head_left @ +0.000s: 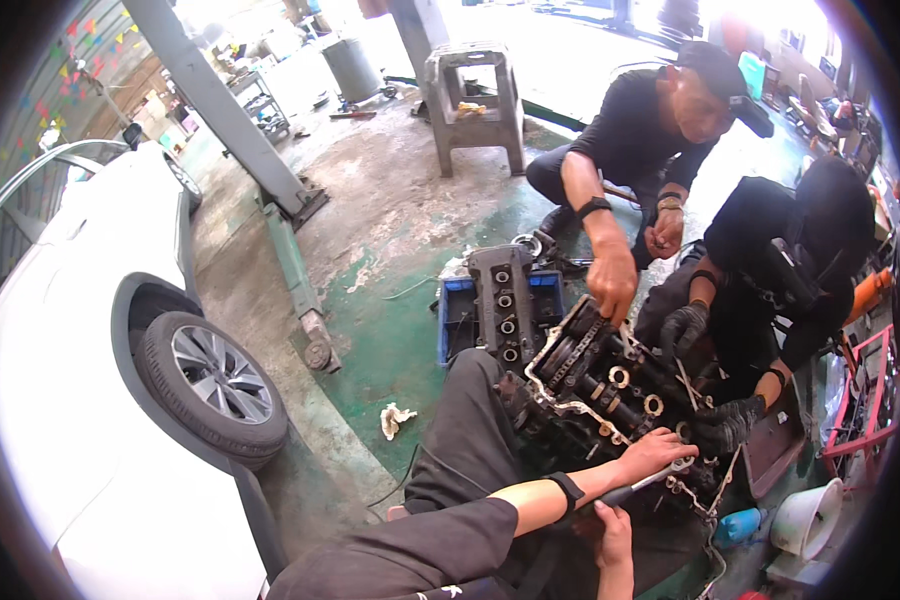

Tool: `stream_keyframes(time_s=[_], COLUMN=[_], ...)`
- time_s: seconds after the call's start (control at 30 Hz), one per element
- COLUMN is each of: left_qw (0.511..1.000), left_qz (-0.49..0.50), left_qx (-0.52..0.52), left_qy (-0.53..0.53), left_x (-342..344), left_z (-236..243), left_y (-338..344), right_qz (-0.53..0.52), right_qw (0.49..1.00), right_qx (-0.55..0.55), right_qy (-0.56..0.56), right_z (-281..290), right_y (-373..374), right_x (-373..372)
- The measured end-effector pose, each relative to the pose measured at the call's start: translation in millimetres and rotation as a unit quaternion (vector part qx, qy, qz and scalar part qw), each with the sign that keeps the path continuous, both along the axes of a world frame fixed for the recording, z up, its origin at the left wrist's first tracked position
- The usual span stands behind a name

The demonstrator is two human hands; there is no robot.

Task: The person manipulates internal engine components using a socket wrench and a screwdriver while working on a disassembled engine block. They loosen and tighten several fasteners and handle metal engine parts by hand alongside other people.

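2 co-workers crowd eng., L grip pinching wrench, R grip can't tell.

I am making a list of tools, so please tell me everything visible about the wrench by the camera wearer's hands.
The wrench is a straight tool with a dark handle and a shiny, metal-looking shaft ending in a rounded head. It slants across the near side of the engine, handle toward lower left, head toward upper right. The left hand is at its head end; the right hand is just below the handle, but whether it touches is unclear.
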State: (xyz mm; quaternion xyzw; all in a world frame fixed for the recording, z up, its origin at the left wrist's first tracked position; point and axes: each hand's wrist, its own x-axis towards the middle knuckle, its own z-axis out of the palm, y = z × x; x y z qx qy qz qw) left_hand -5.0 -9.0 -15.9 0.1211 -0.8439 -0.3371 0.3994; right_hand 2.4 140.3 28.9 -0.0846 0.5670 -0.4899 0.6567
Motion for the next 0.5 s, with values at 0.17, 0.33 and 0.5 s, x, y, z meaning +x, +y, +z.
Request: stream_keyframes(time_s=[0.17, 0.33, 0.5], left_qw=[0.998, 0.996, 0.997], left_qz=[0.007, 0.055, 0.040], left_qx=[0.034, 0.033, 0.021], left_qy=[-0.048, -0.066, -0.056], left_x=[6.9, 16.8, 7.3], left_z=[-1.0, 3.3, 13.7], left_y=[0.7, 1.1, 5.3], right_qz=[0.093, 0.097, -0.056], right_qw=[0.994, 0.991, 0.983], right_qx=[0.015, 0.046, 0.089], right_qy=[0.060, 0.078, 0.148], right_z=[-8.5, 8.9, 25.5], right_y=[31.1, 78.5, 105.2], right_x=[-27.9, -87.4, -137.6])
